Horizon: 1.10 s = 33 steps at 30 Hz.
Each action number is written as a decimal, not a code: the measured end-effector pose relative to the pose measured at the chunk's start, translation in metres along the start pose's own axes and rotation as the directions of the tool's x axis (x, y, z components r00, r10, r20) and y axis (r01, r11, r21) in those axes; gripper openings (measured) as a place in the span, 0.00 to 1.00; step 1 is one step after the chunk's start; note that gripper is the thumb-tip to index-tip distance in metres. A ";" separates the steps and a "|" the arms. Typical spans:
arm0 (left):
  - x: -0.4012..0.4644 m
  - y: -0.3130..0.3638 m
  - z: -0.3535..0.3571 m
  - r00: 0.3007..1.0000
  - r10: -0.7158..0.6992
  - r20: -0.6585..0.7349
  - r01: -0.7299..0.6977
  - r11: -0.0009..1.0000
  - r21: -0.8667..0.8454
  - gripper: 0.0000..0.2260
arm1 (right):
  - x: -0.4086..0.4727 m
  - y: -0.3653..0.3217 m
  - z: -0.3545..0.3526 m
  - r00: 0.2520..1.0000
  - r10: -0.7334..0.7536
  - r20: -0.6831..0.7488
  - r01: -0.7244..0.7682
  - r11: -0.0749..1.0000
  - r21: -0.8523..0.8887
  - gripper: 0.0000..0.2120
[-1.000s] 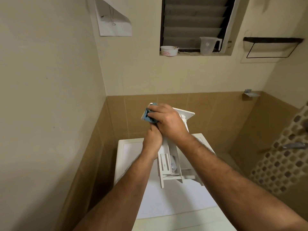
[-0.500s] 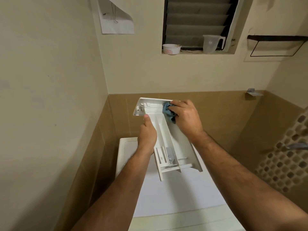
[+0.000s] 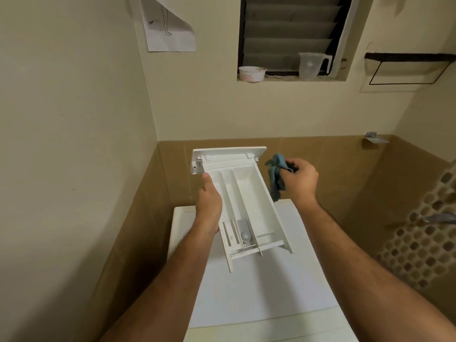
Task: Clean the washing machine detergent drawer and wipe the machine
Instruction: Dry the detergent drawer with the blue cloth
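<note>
The white detergent drawer [image 3: 243,193] is out of the machine and held in the air above the white washing machine top [image 3: 261,292], its front panel pointing away from me and its compartments facing up. My left hand [image 3: 209,203] grips the drawer's left side, thumb along the rim. My right hand [image 3: 299,180] pinches a crumpled blue cloth [image 3: 277,175] just right of the drawer, clear of it. A grey siphon cap sits in the drawer's near compartment.
Cream and brown tiled walls close in on the left and behind the machine. A window ledge holds a white tub [image 3: 252,74] and a clear measuring jug [image 3: 311,65]. A black rack [image 3: 409,67] hangs at upper right; a mosaic partition [image 3: 424,243] stands at right.
My right hand with the cloth has swept from the drawer's left front corner across it and come off to the right. The drawer has turned flatter, showing its compartments.
</note>
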<state>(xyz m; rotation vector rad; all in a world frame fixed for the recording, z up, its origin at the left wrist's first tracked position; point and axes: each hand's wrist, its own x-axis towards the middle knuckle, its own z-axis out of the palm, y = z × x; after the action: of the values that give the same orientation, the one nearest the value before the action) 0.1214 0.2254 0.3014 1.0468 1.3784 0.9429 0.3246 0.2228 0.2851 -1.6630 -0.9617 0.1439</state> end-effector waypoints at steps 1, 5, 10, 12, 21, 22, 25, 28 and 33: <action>-0.001 0.000 0.002 1.000 -0.003 0.011 0.003 1.000 -0.001 0.31 | 0.001 -0.006 0.002 1.000 0.011 0.017 -0.012 0.999 0.045 0.07; -0.006 -0.002 0.010 0.999 -0.028 0.042 0.028 1.000 0.000 0.31 | -0.003 -0.023 0.011 0.997 -0.079 0.017 0.077 0.993 0.095 0.06; -0.004 -0.001 0.010 0.998 -0.007 0.065 0.008 1.000 -0.013 0.30 | -0.004 -0.013 0.015 0.969 -0.241 0.054 0.244 0.968 -0.064 0.06; -0.003 -0.002 0.009 0.996 -0.001 0.091 0.004 1.000 -0.023 0.30 | 0.003 -0.012 0.015 0.972 -0.206 0.114 0.216 0.973 -0.079 0.10; 0.010 -0.011 0.013 0.995 0.006 0.099 0.004 0.995 -0.096 0.29 | 0.015 -0.017 0.015 0.943 -0.084 0.321 0.149 0.971 -0.185 0.13; 0.009 -0.011 0.013 0.998 0.006 0.069 0.001 0.996 -0.088 0.29 | 0.014 -0.018 0.013 0.930 -0.087 0.357 0.178 0.956 -0.232 0.13; 0.007 -0.006 0.016 0.999 0.028 0.027 -0.026 0.996 -0.083 0.28 | 0.009 -0.020 0.006 0.929 -0.052 0.367 0.162 0.948 -0.273 0.18; 0.011 -0.006 0.017 0.998 0.053 0.018 -0.051 0.992 -0.119 0.22 | 0.003 -0.020 0.001 0.983 -0.077 0.166 0.099 0.987 -0.130 0.13; 0.012 -0.011 0.018 0.999 0.047 0.022 -0.044 0.992 -0.120 0.21 | -0.013 -0.036 0.004 0.969 -0.248 -0.010 0.245 0.949 0.199 0.12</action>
<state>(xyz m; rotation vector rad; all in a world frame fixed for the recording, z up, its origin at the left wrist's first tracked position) 0.1386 0.2329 0.2857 1.0001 1.2665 1.0303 0.2957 0.2175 0.3096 -1.3490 -1.1207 0.0805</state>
